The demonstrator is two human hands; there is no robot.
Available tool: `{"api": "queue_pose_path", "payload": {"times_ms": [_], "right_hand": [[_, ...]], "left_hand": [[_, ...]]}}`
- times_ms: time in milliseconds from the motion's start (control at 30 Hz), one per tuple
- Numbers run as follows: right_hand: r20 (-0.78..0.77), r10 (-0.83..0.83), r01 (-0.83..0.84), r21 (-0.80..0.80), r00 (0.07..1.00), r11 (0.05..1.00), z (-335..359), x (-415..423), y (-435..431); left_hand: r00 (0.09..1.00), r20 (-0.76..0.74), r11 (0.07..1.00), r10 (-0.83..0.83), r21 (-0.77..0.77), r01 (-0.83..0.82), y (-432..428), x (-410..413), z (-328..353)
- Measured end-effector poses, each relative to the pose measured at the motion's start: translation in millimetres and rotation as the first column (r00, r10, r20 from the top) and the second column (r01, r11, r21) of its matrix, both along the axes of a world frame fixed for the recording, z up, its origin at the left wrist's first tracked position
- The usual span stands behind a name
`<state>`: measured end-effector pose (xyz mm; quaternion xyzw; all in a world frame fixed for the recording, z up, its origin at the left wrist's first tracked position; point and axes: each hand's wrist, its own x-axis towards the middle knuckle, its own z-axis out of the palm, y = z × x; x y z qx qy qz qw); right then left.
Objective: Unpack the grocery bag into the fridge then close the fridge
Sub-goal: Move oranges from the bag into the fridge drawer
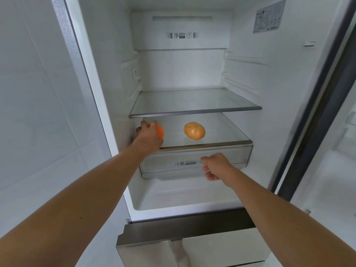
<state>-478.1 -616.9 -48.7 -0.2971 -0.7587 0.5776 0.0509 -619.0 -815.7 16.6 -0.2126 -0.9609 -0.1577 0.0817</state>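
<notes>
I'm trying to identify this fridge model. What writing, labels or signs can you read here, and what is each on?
"净 DEO" on the upper back panel; small characters under DEO are blurred.
"冷藏" on the front of the clear drawer; small print beside it is blurred.
Sticker on the upper right inner wall: print too small to read.

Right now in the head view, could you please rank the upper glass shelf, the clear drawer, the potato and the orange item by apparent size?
1. upper glass shelf
2. clear drawer
3. potato
4. orange item, unsure: the left hand gripping it hides most of it.
</notes>
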Motion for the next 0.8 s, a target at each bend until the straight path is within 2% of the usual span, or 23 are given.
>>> {"api": "queue_pose_path", "payload": {"times_ms": [100,200,267,500,800], "right_hand": [[0.067,-0.083,0.099,-0.311,0.994,0.945,-21,2,-4],[0.033,-0.197,0.183,-0.550,0.980,0.815,-34,-5,-11],[0.025,-0.267,0.219,-0.650,0.963,0.728,-36,-11,-15],[0.017,-0.426,0.261,-0.813,0.904,0.520,-41,-22,-25],[-0.014,-0.455,0.266,-0.795,0.891,0.546,-53,0,-38]], "left_hand": [[1.000,-0.017,0.999,-0.021,-0.028,0.020,1,0,-2],[0.999,-0.035,0.999,-0.039,-0.011,0.038,4,1,-3],[0.998,-0.043,0.999,-0.046,-0.002,0.046,5,0,-4],[0.997,-0.072,0.996,-0.036,0.073,0.041,5,10,-4],[0.994,-0.039,0.972,-0.102,0.210,0.108,-11,39,6]]}}
